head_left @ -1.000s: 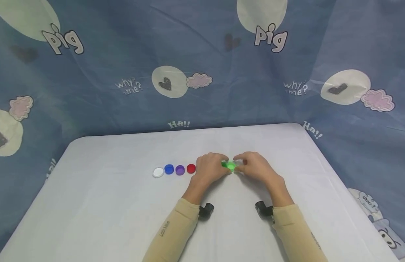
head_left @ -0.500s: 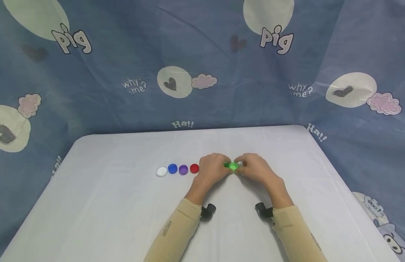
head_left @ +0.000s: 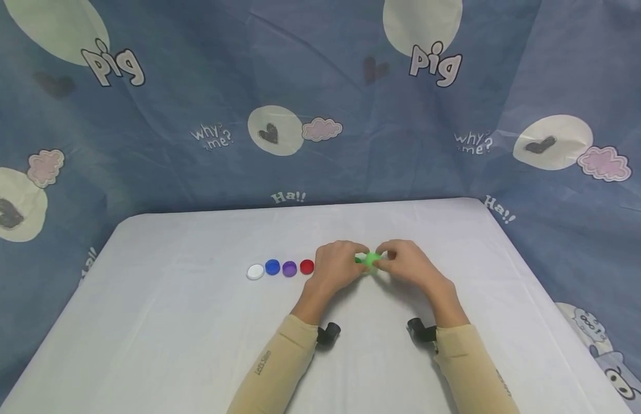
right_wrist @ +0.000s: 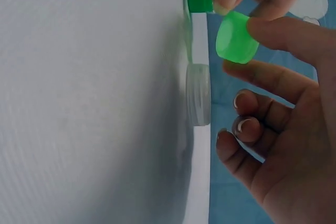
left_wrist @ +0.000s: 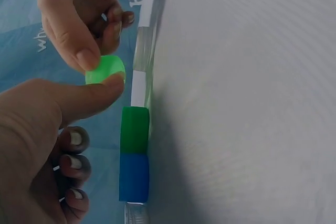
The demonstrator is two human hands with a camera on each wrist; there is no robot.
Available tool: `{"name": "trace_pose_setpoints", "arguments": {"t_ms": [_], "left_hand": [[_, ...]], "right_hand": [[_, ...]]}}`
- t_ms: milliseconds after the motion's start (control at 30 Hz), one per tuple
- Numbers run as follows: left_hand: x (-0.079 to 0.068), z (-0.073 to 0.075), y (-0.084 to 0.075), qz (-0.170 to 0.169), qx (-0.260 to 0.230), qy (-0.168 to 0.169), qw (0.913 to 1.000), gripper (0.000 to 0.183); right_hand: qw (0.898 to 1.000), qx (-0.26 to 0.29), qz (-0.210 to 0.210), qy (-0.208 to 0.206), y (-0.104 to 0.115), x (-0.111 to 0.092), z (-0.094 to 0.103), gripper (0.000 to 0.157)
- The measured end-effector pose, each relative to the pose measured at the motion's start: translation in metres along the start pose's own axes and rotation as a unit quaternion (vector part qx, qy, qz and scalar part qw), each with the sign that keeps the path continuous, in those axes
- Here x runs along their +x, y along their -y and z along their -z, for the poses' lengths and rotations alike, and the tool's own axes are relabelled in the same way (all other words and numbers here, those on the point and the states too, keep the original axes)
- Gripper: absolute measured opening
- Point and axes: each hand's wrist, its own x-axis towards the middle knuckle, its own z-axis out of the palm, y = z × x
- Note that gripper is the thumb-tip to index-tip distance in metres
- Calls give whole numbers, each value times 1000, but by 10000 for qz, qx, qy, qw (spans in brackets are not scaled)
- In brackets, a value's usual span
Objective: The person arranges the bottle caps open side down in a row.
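Note:
A bright green bottle cap (head_left: pixel 372 259) is raised above the white table, between both hands. My right hand (head_left: pixel 407 261) pinches it between thumb and index finger, its other fingers curled loosely in the right wrist view. From the other side my left hand (head_left: pixel 337 264) also grips the cap, thumb on its edge. The right wrist view shows this cap (right_wrist: pixel 237 38) tilted, its side wall facing the camera. Beneath the hands lie a dark green cap (left_wrist: pixel 135 130) and a clear, whitish cap (right_wrist: pixel 198 95).
Left of the hands, a row of caps lies on the white table (head_left: pixel 196 333): white (head_left: pixel 255 272), blue (head_left: pixel 272 267), purple (head_left: pixel 289 268) and red (head_left: pixel 307 267). A blue printed curtain (head_left: pixel 320 167) hangs behind the table's far edge.
The bright green cap has come up slightly and tilted between the fingers. My right hand has shifted slightly right, while the left has barely moved. The row of caps is unchanged.

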Motion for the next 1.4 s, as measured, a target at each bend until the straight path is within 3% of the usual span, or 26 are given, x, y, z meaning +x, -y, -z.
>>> {"name": "trace_pose_setpoints", "arguments": {"t_ms": [367, 833, 1133, 1400], "left_hand": [[1, -4, 1, -279, 204, -510, 9981, 22], [0, -4, 1, -179, 196, -274, 9993, 20], [0, -2, 0, -241, 34, -300, 9993, 19], [1, 0, 0, -358, 74, -313, 9988, 25]], "right_hand": [[9997, 222, -57, 13, 2, 0, -1, 20], [9996, 158, -203, 126, 5, 0, -4, 14], [10000, -6, -24, 35, 4, 0, -3, 17], [9993, 365, 53, -61, 0, 0, 2, 16]]}}
